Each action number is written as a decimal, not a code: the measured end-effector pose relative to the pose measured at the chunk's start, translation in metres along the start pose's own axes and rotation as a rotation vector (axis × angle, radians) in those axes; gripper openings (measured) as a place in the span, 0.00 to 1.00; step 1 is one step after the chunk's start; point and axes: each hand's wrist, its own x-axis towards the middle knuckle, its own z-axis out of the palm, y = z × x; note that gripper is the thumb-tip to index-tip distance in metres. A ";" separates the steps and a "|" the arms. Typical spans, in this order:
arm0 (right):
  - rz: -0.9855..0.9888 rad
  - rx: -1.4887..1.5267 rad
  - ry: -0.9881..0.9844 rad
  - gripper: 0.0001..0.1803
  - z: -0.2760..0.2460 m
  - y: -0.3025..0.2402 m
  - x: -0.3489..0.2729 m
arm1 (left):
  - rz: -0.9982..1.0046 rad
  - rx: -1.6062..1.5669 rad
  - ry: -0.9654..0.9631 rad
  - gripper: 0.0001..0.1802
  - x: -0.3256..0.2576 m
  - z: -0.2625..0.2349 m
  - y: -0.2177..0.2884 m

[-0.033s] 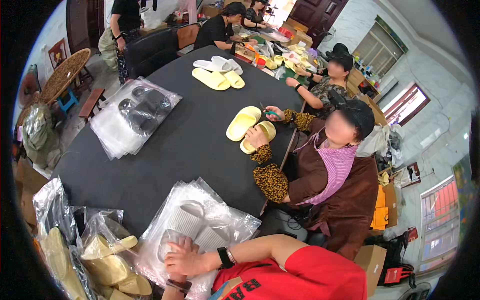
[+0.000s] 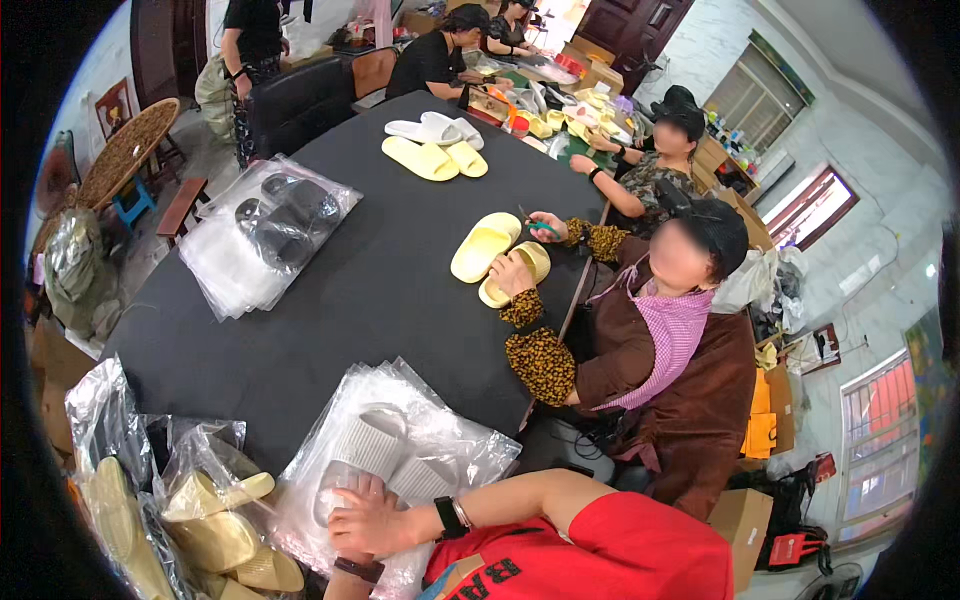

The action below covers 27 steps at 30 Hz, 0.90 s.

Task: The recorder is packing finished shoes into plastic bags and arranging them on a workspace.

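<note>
My right hand point(image 2: 385, 522) lies across my left hand point(image 2: 360, 487), fingers extended. The left is mostly covered; only some outstretched fingers and its wrist show. Both rest at the near side of a pair of grey ribbed slippers point(image 2: 368, 442). The slippers lie among a stack of clear plastic bags point(image 2: 310, 440); whether they are inside the top bag I cannot tell. No object shows in either hand. Left of my hands, several yellow slippers point(image 2: 225, 540) sit in crumpled clear plastic.
The black table point(image 2: 400, 260) also bears black slippers with clear bags point(image 2: 285, 225), and grey point(image 2: 425, 132) and yellow slippers point(image 2: 425, 160) at the far side. At right, a co-worker holds small scissors point(image 2: 541, 227) and touches a yellow slipper point(image 2: 487, 248). Other people sit beyond.
</note>
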 end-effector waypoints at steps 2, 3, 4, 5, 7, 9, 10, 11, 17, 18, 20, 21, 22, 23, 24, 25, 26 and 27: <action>0.048 0.024 0.095 0.06 -0.001 -0.004 0.002 | 0.089 0.194 0.430 0.19 -0.004 -0.001 0.001; 0.053 0.021 0.099 0.06 -0.002 -0.004 0.002 | 0.095 0.195 0.428 0.19 -0.005 0.003 -0.002; 0.006 0.047 0.068 0.06 -0.004 -0.002 0.001 | 0.099 0.149 0.448 0.19 -0.005 0.009 -0.006; -0.042 0.073 0.037 0.07 -0.007 0.000 -0.001 | 0.104 0.104 0.468 0.19 -0.003 0.015 -0.011; -0.111 0.158 0.113 0.09 -0.016 0.004 -0.005 | 0.088 0.009 0.506 0.20 -0.001 0.031 -0.023; -0.175 0.234 0.191 0.12 -0.035 0.013 -0.016 | 0.082 -0.087 0.547 0.20 0.004 0.044 -0.032; -0.023 0.203 0.159 0.17 -0.048 0.023 -0.025 | 0.078 -0.132 0.569 0.20 0.007 0.048 -0.038; 0.125 0.172 0.125 0.22 -0.057 0.035 -0.033 | 0.071 -0.177 0.593 0.20 0.009 0.051 -0.042; 0.412 -0.113 -0.088 0.31 -0.068 0.094 -0.091 | -0.085 -0.284 0.573 0.26 0.008 0.034 -0.028; 0.420 -0.180 -0.125 0.32 -0.065 0.102 -0.100 | -0.071 -0.276 0.554 0.26 0.009 0.027 -0.026; 0.469 -0.224 -0.142 0.32 -0.052 0.118 -0.117 | -0.060 -0.262 0.534 0.26 0.008 0.023 -0.023; 0.461 -0.222 -0.142 0.32 -0.049 0.123 -0.122 | -0.077 -0.230 0.527 0.27 0.009 0.025 -0.023; 0.479 -0.291 -0.201 0.31 -0.046 0.127 -0.129 | -0.094 -0.197 0.518 0.27 0.010 0.028 -0.023; 0.498 -0.360 -0.259 0.31 -0.042 0.132 -0.134 | -0.099 -0.194 0.519 0.27 0.011 0.030 -0.024; 0.494 -0.337 -0.256 0.31 -0.041 0.129 -0.135 | -0.117 -0.198 0.465 0.29 0.008 0.035 -0.026; 0.496 -0.329 -0.257 0.31 -0.041 0.129 -0.134 | -0.133 -0.202 0.411 0.31 0.005 0.039 -0.027; 0.498 -0.339 -0.240 0.30 -0.042 0.131 -0.133 | -0.106 -0.285 0.434 0.30 0.003 0.043 -0.030; 0.507 -0.357 -0.224 0.30 -0.045 0.131 -0.136 | -0.098 -0.289 0.427 0.30 -0.004 0.041 -0.028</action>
